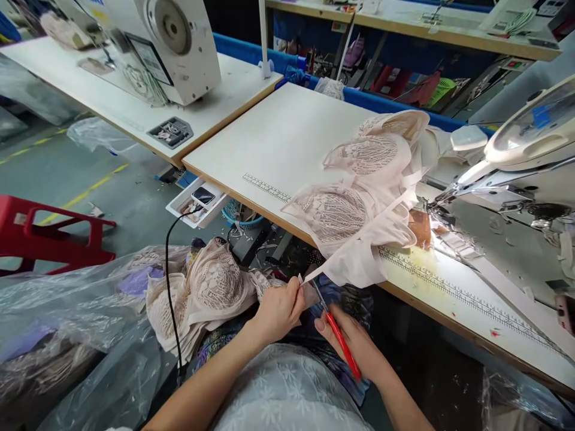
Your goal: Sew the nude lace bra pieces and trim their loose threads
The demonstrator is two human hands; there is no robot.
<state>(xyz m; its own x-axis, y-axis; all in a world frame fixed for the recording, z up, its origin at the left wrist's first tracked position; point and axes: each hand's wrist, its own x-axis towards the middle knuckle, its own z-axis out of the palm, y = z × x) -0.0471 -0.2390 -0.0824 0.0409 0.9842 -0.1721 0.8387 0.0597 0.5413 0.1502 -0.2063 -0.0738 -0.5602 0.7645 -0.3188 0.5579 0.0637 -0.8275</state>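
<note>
My left hand (277, 311) pinches the end of a pale pink strap (314, 274) that runs up to a pile of lace bras (359, 191) lying on the white sewing table (278, 143). My right hand (354, 344) grips red-handled thread snips (336, 332), their blades pointing up at the strap just right of my left fingers. Both hands are below the table's front edge, over my lap. A second heap of lace bras (202, 293) lies to the left of my left hand.
A sewing machine (521, 161) stands at the table's right end, with a printed ruler (458, 293) along the front edge. Another sewing machine (162, 48) sits on the table to the left. Clear plastic bags (67, 335), a red stool (40, 236), a black cable (169, 287).
</note>
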